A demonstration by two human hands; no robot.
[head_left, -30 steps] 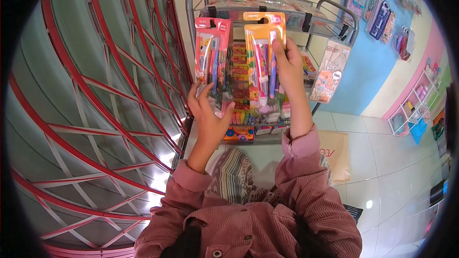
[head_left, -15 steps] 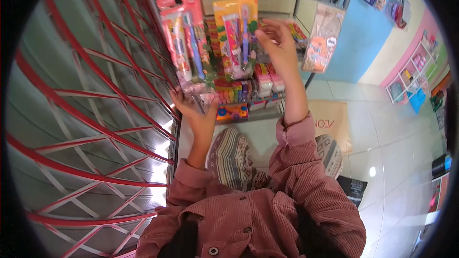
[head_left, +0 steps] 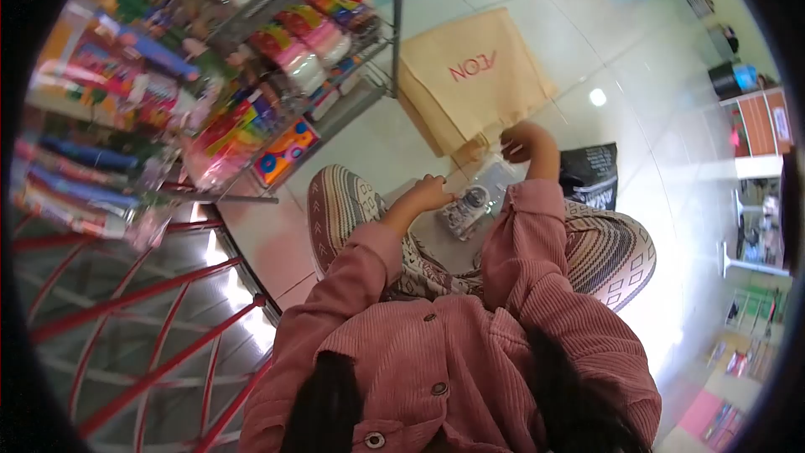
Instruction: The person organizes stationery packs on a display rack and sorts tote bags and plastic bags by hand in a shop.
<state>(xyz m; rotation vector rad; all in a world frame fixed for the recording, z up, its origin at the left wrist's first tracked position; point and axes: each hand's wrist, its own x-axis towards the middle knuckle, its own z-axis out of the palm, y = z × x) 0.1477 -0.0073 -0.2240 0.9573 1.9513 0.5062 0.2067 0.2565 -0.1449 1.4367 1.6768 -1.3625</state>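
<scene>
Between my crossed legs on the floor lies a clear plastic package with grey and white items inside. My left hand is at its left edge, fingers bent; whether they grip it is too blurred to tell. At the package's upper right is my right hand, its fingers curled down near the plastic, their tips unclear. Just beyond stretches a flat beige bag with red lettering. A black plastic bag sits right of my right forearm.
A metal display rack with packed goods stands at the upper left, toothbrush packs hanging on its near side. The red folding gate is at the lower left. White shelving lines the far right.
The view has turned down and to the right. Both my hands have left the hanging toothbrush packs and come down to the clear package on the floor.
</scene>
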